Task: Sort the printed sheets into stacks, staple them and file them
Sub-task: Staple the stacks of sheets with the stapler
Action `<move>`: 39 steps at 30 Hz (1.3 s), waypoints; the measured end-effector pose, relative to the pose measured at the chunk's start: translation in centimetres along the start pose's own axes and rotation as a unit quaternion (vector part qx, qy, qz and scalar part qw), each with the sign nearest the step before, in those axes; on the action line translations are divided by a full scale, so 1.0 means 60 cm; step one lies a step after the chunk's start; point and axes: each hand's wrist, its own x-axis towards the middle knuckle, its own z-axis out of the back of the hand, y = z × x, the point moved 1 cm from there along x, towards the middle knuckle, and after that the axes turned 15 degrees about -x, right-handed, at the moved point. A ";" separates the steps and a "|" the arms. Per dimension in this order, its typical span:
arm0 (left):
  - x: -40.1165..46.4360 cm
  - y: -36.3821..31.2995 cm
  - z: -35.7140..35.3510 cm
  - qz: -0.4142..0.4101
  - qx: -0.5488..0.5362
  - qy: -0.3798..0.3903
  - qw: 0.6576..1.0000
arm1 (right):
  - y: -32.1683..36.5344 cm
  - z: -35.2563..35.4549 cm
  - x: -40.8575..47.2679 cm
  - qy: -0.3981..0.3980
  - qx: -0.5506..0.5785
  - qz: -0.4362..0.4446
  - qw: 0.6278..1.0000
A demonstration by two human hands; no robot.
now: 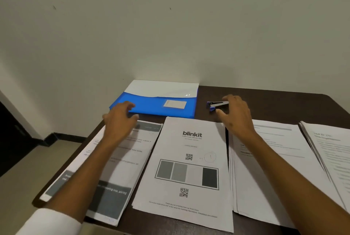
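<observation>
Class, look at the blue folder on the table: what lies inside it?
White sheets stick out of the blue folder at its far edge. The cover hides the rest, so their print and count cannot be seen.

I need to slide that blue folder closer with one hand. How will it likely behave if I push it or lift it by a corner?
The blue folder looks thin and lies flat, so it would probably slide easily on the smooth dark table. Its glossy plastic flap suggests a slippery surface. Lifted by one corner, it would likely sag, being a thin sheet folder.
</observation>
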 end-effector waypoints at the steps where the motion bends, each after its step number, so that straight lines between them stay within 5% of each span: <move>1: -0.006 -0.013 -0.016 -0.011 -0.026 0.034 0.999 | 0.000 0.006 -0.018 -0.002 0.000 0.010 1.000; 4: -0.018 -0.047 -0.059 -0.034 -0.076 0.121 0.989 | 0.005 0.022 -0.068 0.034 0.003 0.023 0.999; 9: 0.006 -0.046 -0.057 -0.039 -0.013 0.151 0.988 | 0.028 0.039 -0.134 0.069 0.038 0.043 0.996; 18: 0.037 0.072 0.045 0.001 -0.014 0.066 0.998 | 0.163 0.022 -0.144 0.087 0.079 0.112 0.987; 25: 0.038 0.142 0.031 -0.005 0.006 0.012 1.000 | 0.292 -0.062 -0.146 0.087 0.108 0.085 0.987; 39: 0.042 0.172 0.025 -0.033 -0.044 -0.010 0.998 | 0.331 -0.102 -0.186 0.099 -0.014 0.079 0.992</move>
